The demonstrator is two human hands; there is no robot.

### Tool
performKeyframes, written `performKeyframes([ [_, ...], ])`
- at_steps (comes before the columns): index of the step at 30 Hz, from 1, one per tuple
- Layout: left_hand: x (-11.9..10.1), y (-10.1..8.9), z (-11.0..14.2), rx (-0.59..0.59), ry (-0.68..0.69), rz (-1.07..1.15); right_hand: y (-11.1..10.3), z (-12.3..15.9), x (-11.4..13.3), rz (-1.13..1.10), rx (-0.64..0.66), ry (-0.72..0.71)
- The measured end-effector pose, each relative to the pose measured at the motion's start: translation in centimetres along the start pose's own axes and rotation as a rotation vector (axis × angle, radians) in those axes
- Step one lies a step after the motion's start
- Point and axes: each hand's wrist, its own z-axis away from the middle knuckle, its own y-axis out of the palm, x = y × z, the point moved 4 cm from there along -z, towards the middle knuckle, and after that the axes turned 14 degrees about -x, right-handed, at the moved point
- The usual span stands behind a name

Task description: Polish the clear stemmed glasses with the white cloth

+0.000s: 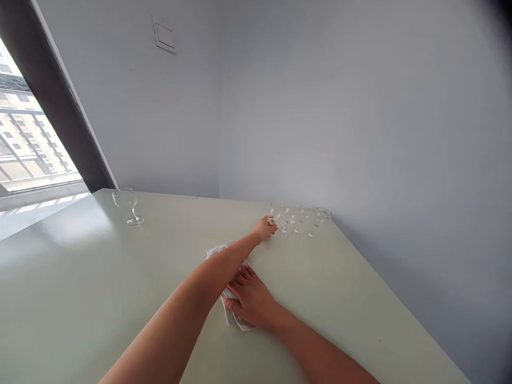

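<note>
My left hand (266,228) reaches far across the table, its fingers closed around the stem of a clear stemmed glass (275,211) at the near end of a group. Beside it stand several more clear stemmed glasses (307,216), close together and upright. Under my left forearm, my right hand (252,296) lies flat on a folded white cloth (236,317), fingers stretched out. The forearm hides part of the cloth. Off to the left, a single clear stemmed glass (127,201) stands upright, apart from the others.
The pale, glossy table (100,298) has its right edge along a plain grey wall (360,133). A light switch (164,35) is on the back wall. At the far left, a window (32,133) with a dark frame lets in light.
</note>
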Motion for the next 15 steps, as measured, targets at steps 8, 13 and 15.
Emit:
performKeyframes([
  [8, -0.6, -11.8, 1.4, -0.289, 0.116, 0.015, 1.4, 0.4, -0.8, -0.010, 0.160, 0.031],
  [13, 1.0, -29.6, 5.4, -0.659, 0.144, -0.040, 2.5, 0.5, -1.0, -0.001, 0.175, 0.036],
  [15, 1.9, -35.5, 7.6, -0.787, 0.125, -0.048, 2.8, 0.6, -1.2, 0.008, 0.174, 0.038],
])
